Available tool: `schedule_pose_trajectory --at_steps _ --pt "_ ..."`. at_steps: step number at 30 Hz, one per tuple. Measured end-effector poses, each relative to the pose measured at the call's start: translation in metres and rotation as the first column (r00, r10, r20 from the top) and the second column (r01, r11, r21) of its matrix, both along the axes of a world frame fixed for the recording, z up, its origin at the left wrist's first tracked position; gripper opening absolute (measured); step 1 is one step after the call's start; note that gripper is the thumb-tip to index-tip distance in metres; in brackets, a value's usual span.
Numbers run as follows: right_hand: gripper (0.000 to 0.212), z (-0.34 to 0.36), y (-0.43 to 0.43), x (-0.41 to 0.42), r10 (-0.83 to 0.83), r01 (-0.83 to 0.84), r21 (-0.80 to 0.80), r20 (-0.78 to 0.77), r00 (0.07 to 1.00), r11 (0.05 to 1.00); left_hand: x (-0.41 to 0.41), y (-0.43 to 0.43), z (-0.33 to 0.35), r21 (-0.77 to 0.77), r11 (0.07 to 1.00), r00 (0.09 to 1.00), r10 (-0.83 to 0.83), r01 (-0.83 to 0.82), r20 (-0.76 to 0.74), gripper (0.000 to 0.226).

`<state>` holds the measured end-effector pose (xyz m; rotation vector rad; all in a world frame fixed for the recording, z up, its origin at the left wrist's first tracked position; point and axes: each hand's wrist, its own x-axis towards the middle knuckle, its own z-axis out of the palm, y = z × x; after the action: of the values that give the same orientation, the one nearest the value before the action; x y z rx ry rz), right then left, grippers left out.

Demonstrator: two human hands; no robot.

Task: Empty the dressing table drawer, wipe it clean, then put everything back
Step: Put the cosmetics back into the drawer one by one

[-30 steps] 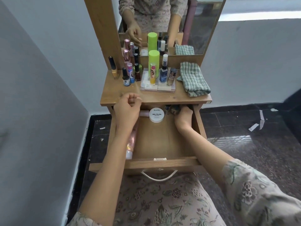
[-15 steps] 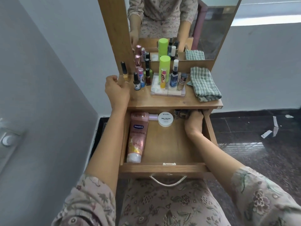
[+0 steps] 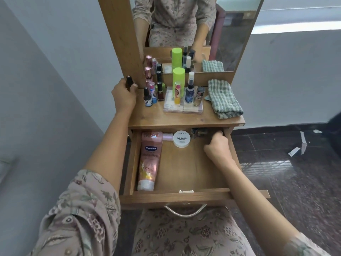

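Gripping is done by the left hand (image 3: 123,96): a small dark-capped bottle (image 3: 129,82) is held upright at the back left of the wooden dressing table top (image 3: 153,118). The right hand (image 3: 217,147) is curled in the back right corner of the open wooden drawer (image 3: 184,196), by small dark bottles (image 3: 195,132); a grasp cannot be told. A pink Vaseline tube (image 3: 149,159) is laid along the drawer's left wall, and a white round jar (image 3: 181,139) sits at the back. A green checked cloth (image 3: 224,98) is folded on top.
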<state>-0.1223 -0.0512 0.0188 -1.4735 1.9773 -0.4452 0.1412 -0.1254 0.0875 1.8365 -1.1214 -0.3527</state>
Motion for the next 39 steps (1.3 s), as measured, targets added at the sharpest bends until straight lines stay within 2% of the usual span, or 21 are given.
schedule_pose_trajectory --at_steps 4,6,8,10,13,17,19,23,26,28,30,31,33,35,39 --pt "0.022 0.008 0.019 0.001 0.038 -0.043 -0.190 -0.027 0.999 0.981 0.002 0.018 0.005 -0.071 0.994 0.991 0.078 -0.087 -0.112 0.029" --pt "0.018 0.015 0.027 0.000 0.084 -0.063 -0.327 0.050 0.995 0.943 0.004 0.030 0.007 -0.089 0.991 0.971 0.075 -0.097 -0.229 0.027" --pt "0.014 0.031 0.033 0.001 0.153 -0.064 -0.410 0.189 0.970 0.910 0.000 0.046 0.010 -0.110 0.992 0.938 0.026 -0.068 -0.346 0.020" --pt "0.016 0.048 0.038 0.005 0.225 -0.045 -0.427 0.380 0.897 0.903 -0.014 0.063 0.013 -0.109 0.994 0.895 -0.065 0.019 -0.442 0.017" --pt "0.027 0.062 0.038 0.009 0.290 -0.060 -0.368 0.612 0.736 0.928 -0.046 0.088 0.015 -0.090 0.973 0.748 -0.222 0.213 -0.626 0.015" --pt "0.040 0.063 0.040 0.007 0.337 -0.180 -0.290 0.707 0.622 0.940 -0.081 0.111 0.016 -0.093 0.905 0.585 -0.344 0.416 -0.735 0.017" --pt "0.040 0.061 0.044 0.003 0.352 -0.195 -0.294 0.730 0.586 0.936 -0.093 0.118 0.013 -0.097 0.861 0.552 -0.402 0.499 -0.730 0.017" --pt "0.027 0.056 0.049 -0.006 0.342 -0.171 -0.309 0.675 0.653 0.936 -0.115 0.122 0.001 -0.076 0.840 0.567 -0.426 0.536 -0.705 0.014" --pt "0.025 0.041 0.049 -0.012 0.249 -0.125 -0.227 0.683 0.687 0.966 -0.131 0.123 -0.015 -0.071 0.885 0.660 -0.394 0.460 -0.640 0.015" --pt "0.024 0.024 0.048 -0.015 0.122 -0.052 -0.120 0.710 0.693 0.991 -0.138 0.124 -0.031 -0.046 0.905 0.736 -0.373 0.423 -0.565 0.014" --pt "0.026 0.008 0.046 -0.017 -0.084 0.099 0.020 0.716 0.693 0.995 -0.141 0.123 -0.048 0.007 0.914 0.789 -0.346 0.405 -0.508 0.011" --pt "0.029 0.001 0.044 -0.018 -0.175 0.172 0.071 0.678 0.714 0.982 -0.141 0.122 -0.055 0.044 0.914 0.811 -0.335 0.403 -0.480 0.011" --pt "0.038 -0.007 0.038 -0.018 -0.260 0.237 0.112 0.523 0.811 0.965 -0.143 0.118 -0.067 0.116 0.905 0.841 -0.325 0.409 -0.433 0.015" --pt "0.041 -0.008 0.034 -0.016 -0.267 0.224 0.154 0.379 0.886 0.962 -0.147 0.117 -0.074 0.150 0.898 0.838 -0.311 0.413 -0.447 0.012" --pt "0.045 -0.006 0.021 -0.007 -0.257 0.198 0.229 0.269 0.928 0.953 -0.149 0.118 -0.081 0.215 0.887 0.849 -0.285 0.410 -0.445 0.018"
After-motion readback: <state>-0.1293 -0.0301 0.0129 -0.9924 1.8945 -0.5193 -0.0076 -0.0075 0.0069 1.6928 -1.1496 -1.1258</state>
